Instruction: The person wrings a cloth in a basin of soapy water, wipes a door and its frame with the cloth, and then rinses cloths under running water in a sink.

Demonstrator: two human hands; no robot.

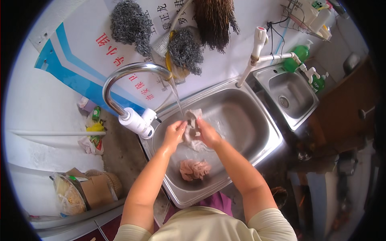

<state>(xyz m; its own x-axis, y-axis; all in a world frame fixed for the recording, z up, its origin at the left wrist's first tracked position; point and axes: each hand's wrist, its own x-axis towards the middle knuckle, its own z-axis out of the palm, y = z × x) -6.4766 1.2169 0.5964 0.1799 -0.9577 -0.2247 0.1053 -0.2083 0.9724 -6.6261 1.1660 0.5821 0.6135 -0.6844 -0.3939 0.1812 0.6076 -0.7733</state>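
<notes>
Over the large stainless-steel sink, a wet pale cloth hangs between my two hands. My left hand pinches its left side, close to the water stream. The cloth's right side is gripped by my right hand. A curved chrome faucet with a white body pours water down beside the cloth's upper end. Crumpled in the basin nearer my body lies a pinkish cloth, touched by neither hand. The lower part of the pale cloth hides some of the basin floor.
Steel-wool scourers and a bristle brush hang on the wall behind the sink. A white pipe with a valve rises at the back corner. To the right are a smaller sink and a green pump bottle. A cardboard box stands at left.
</notes>
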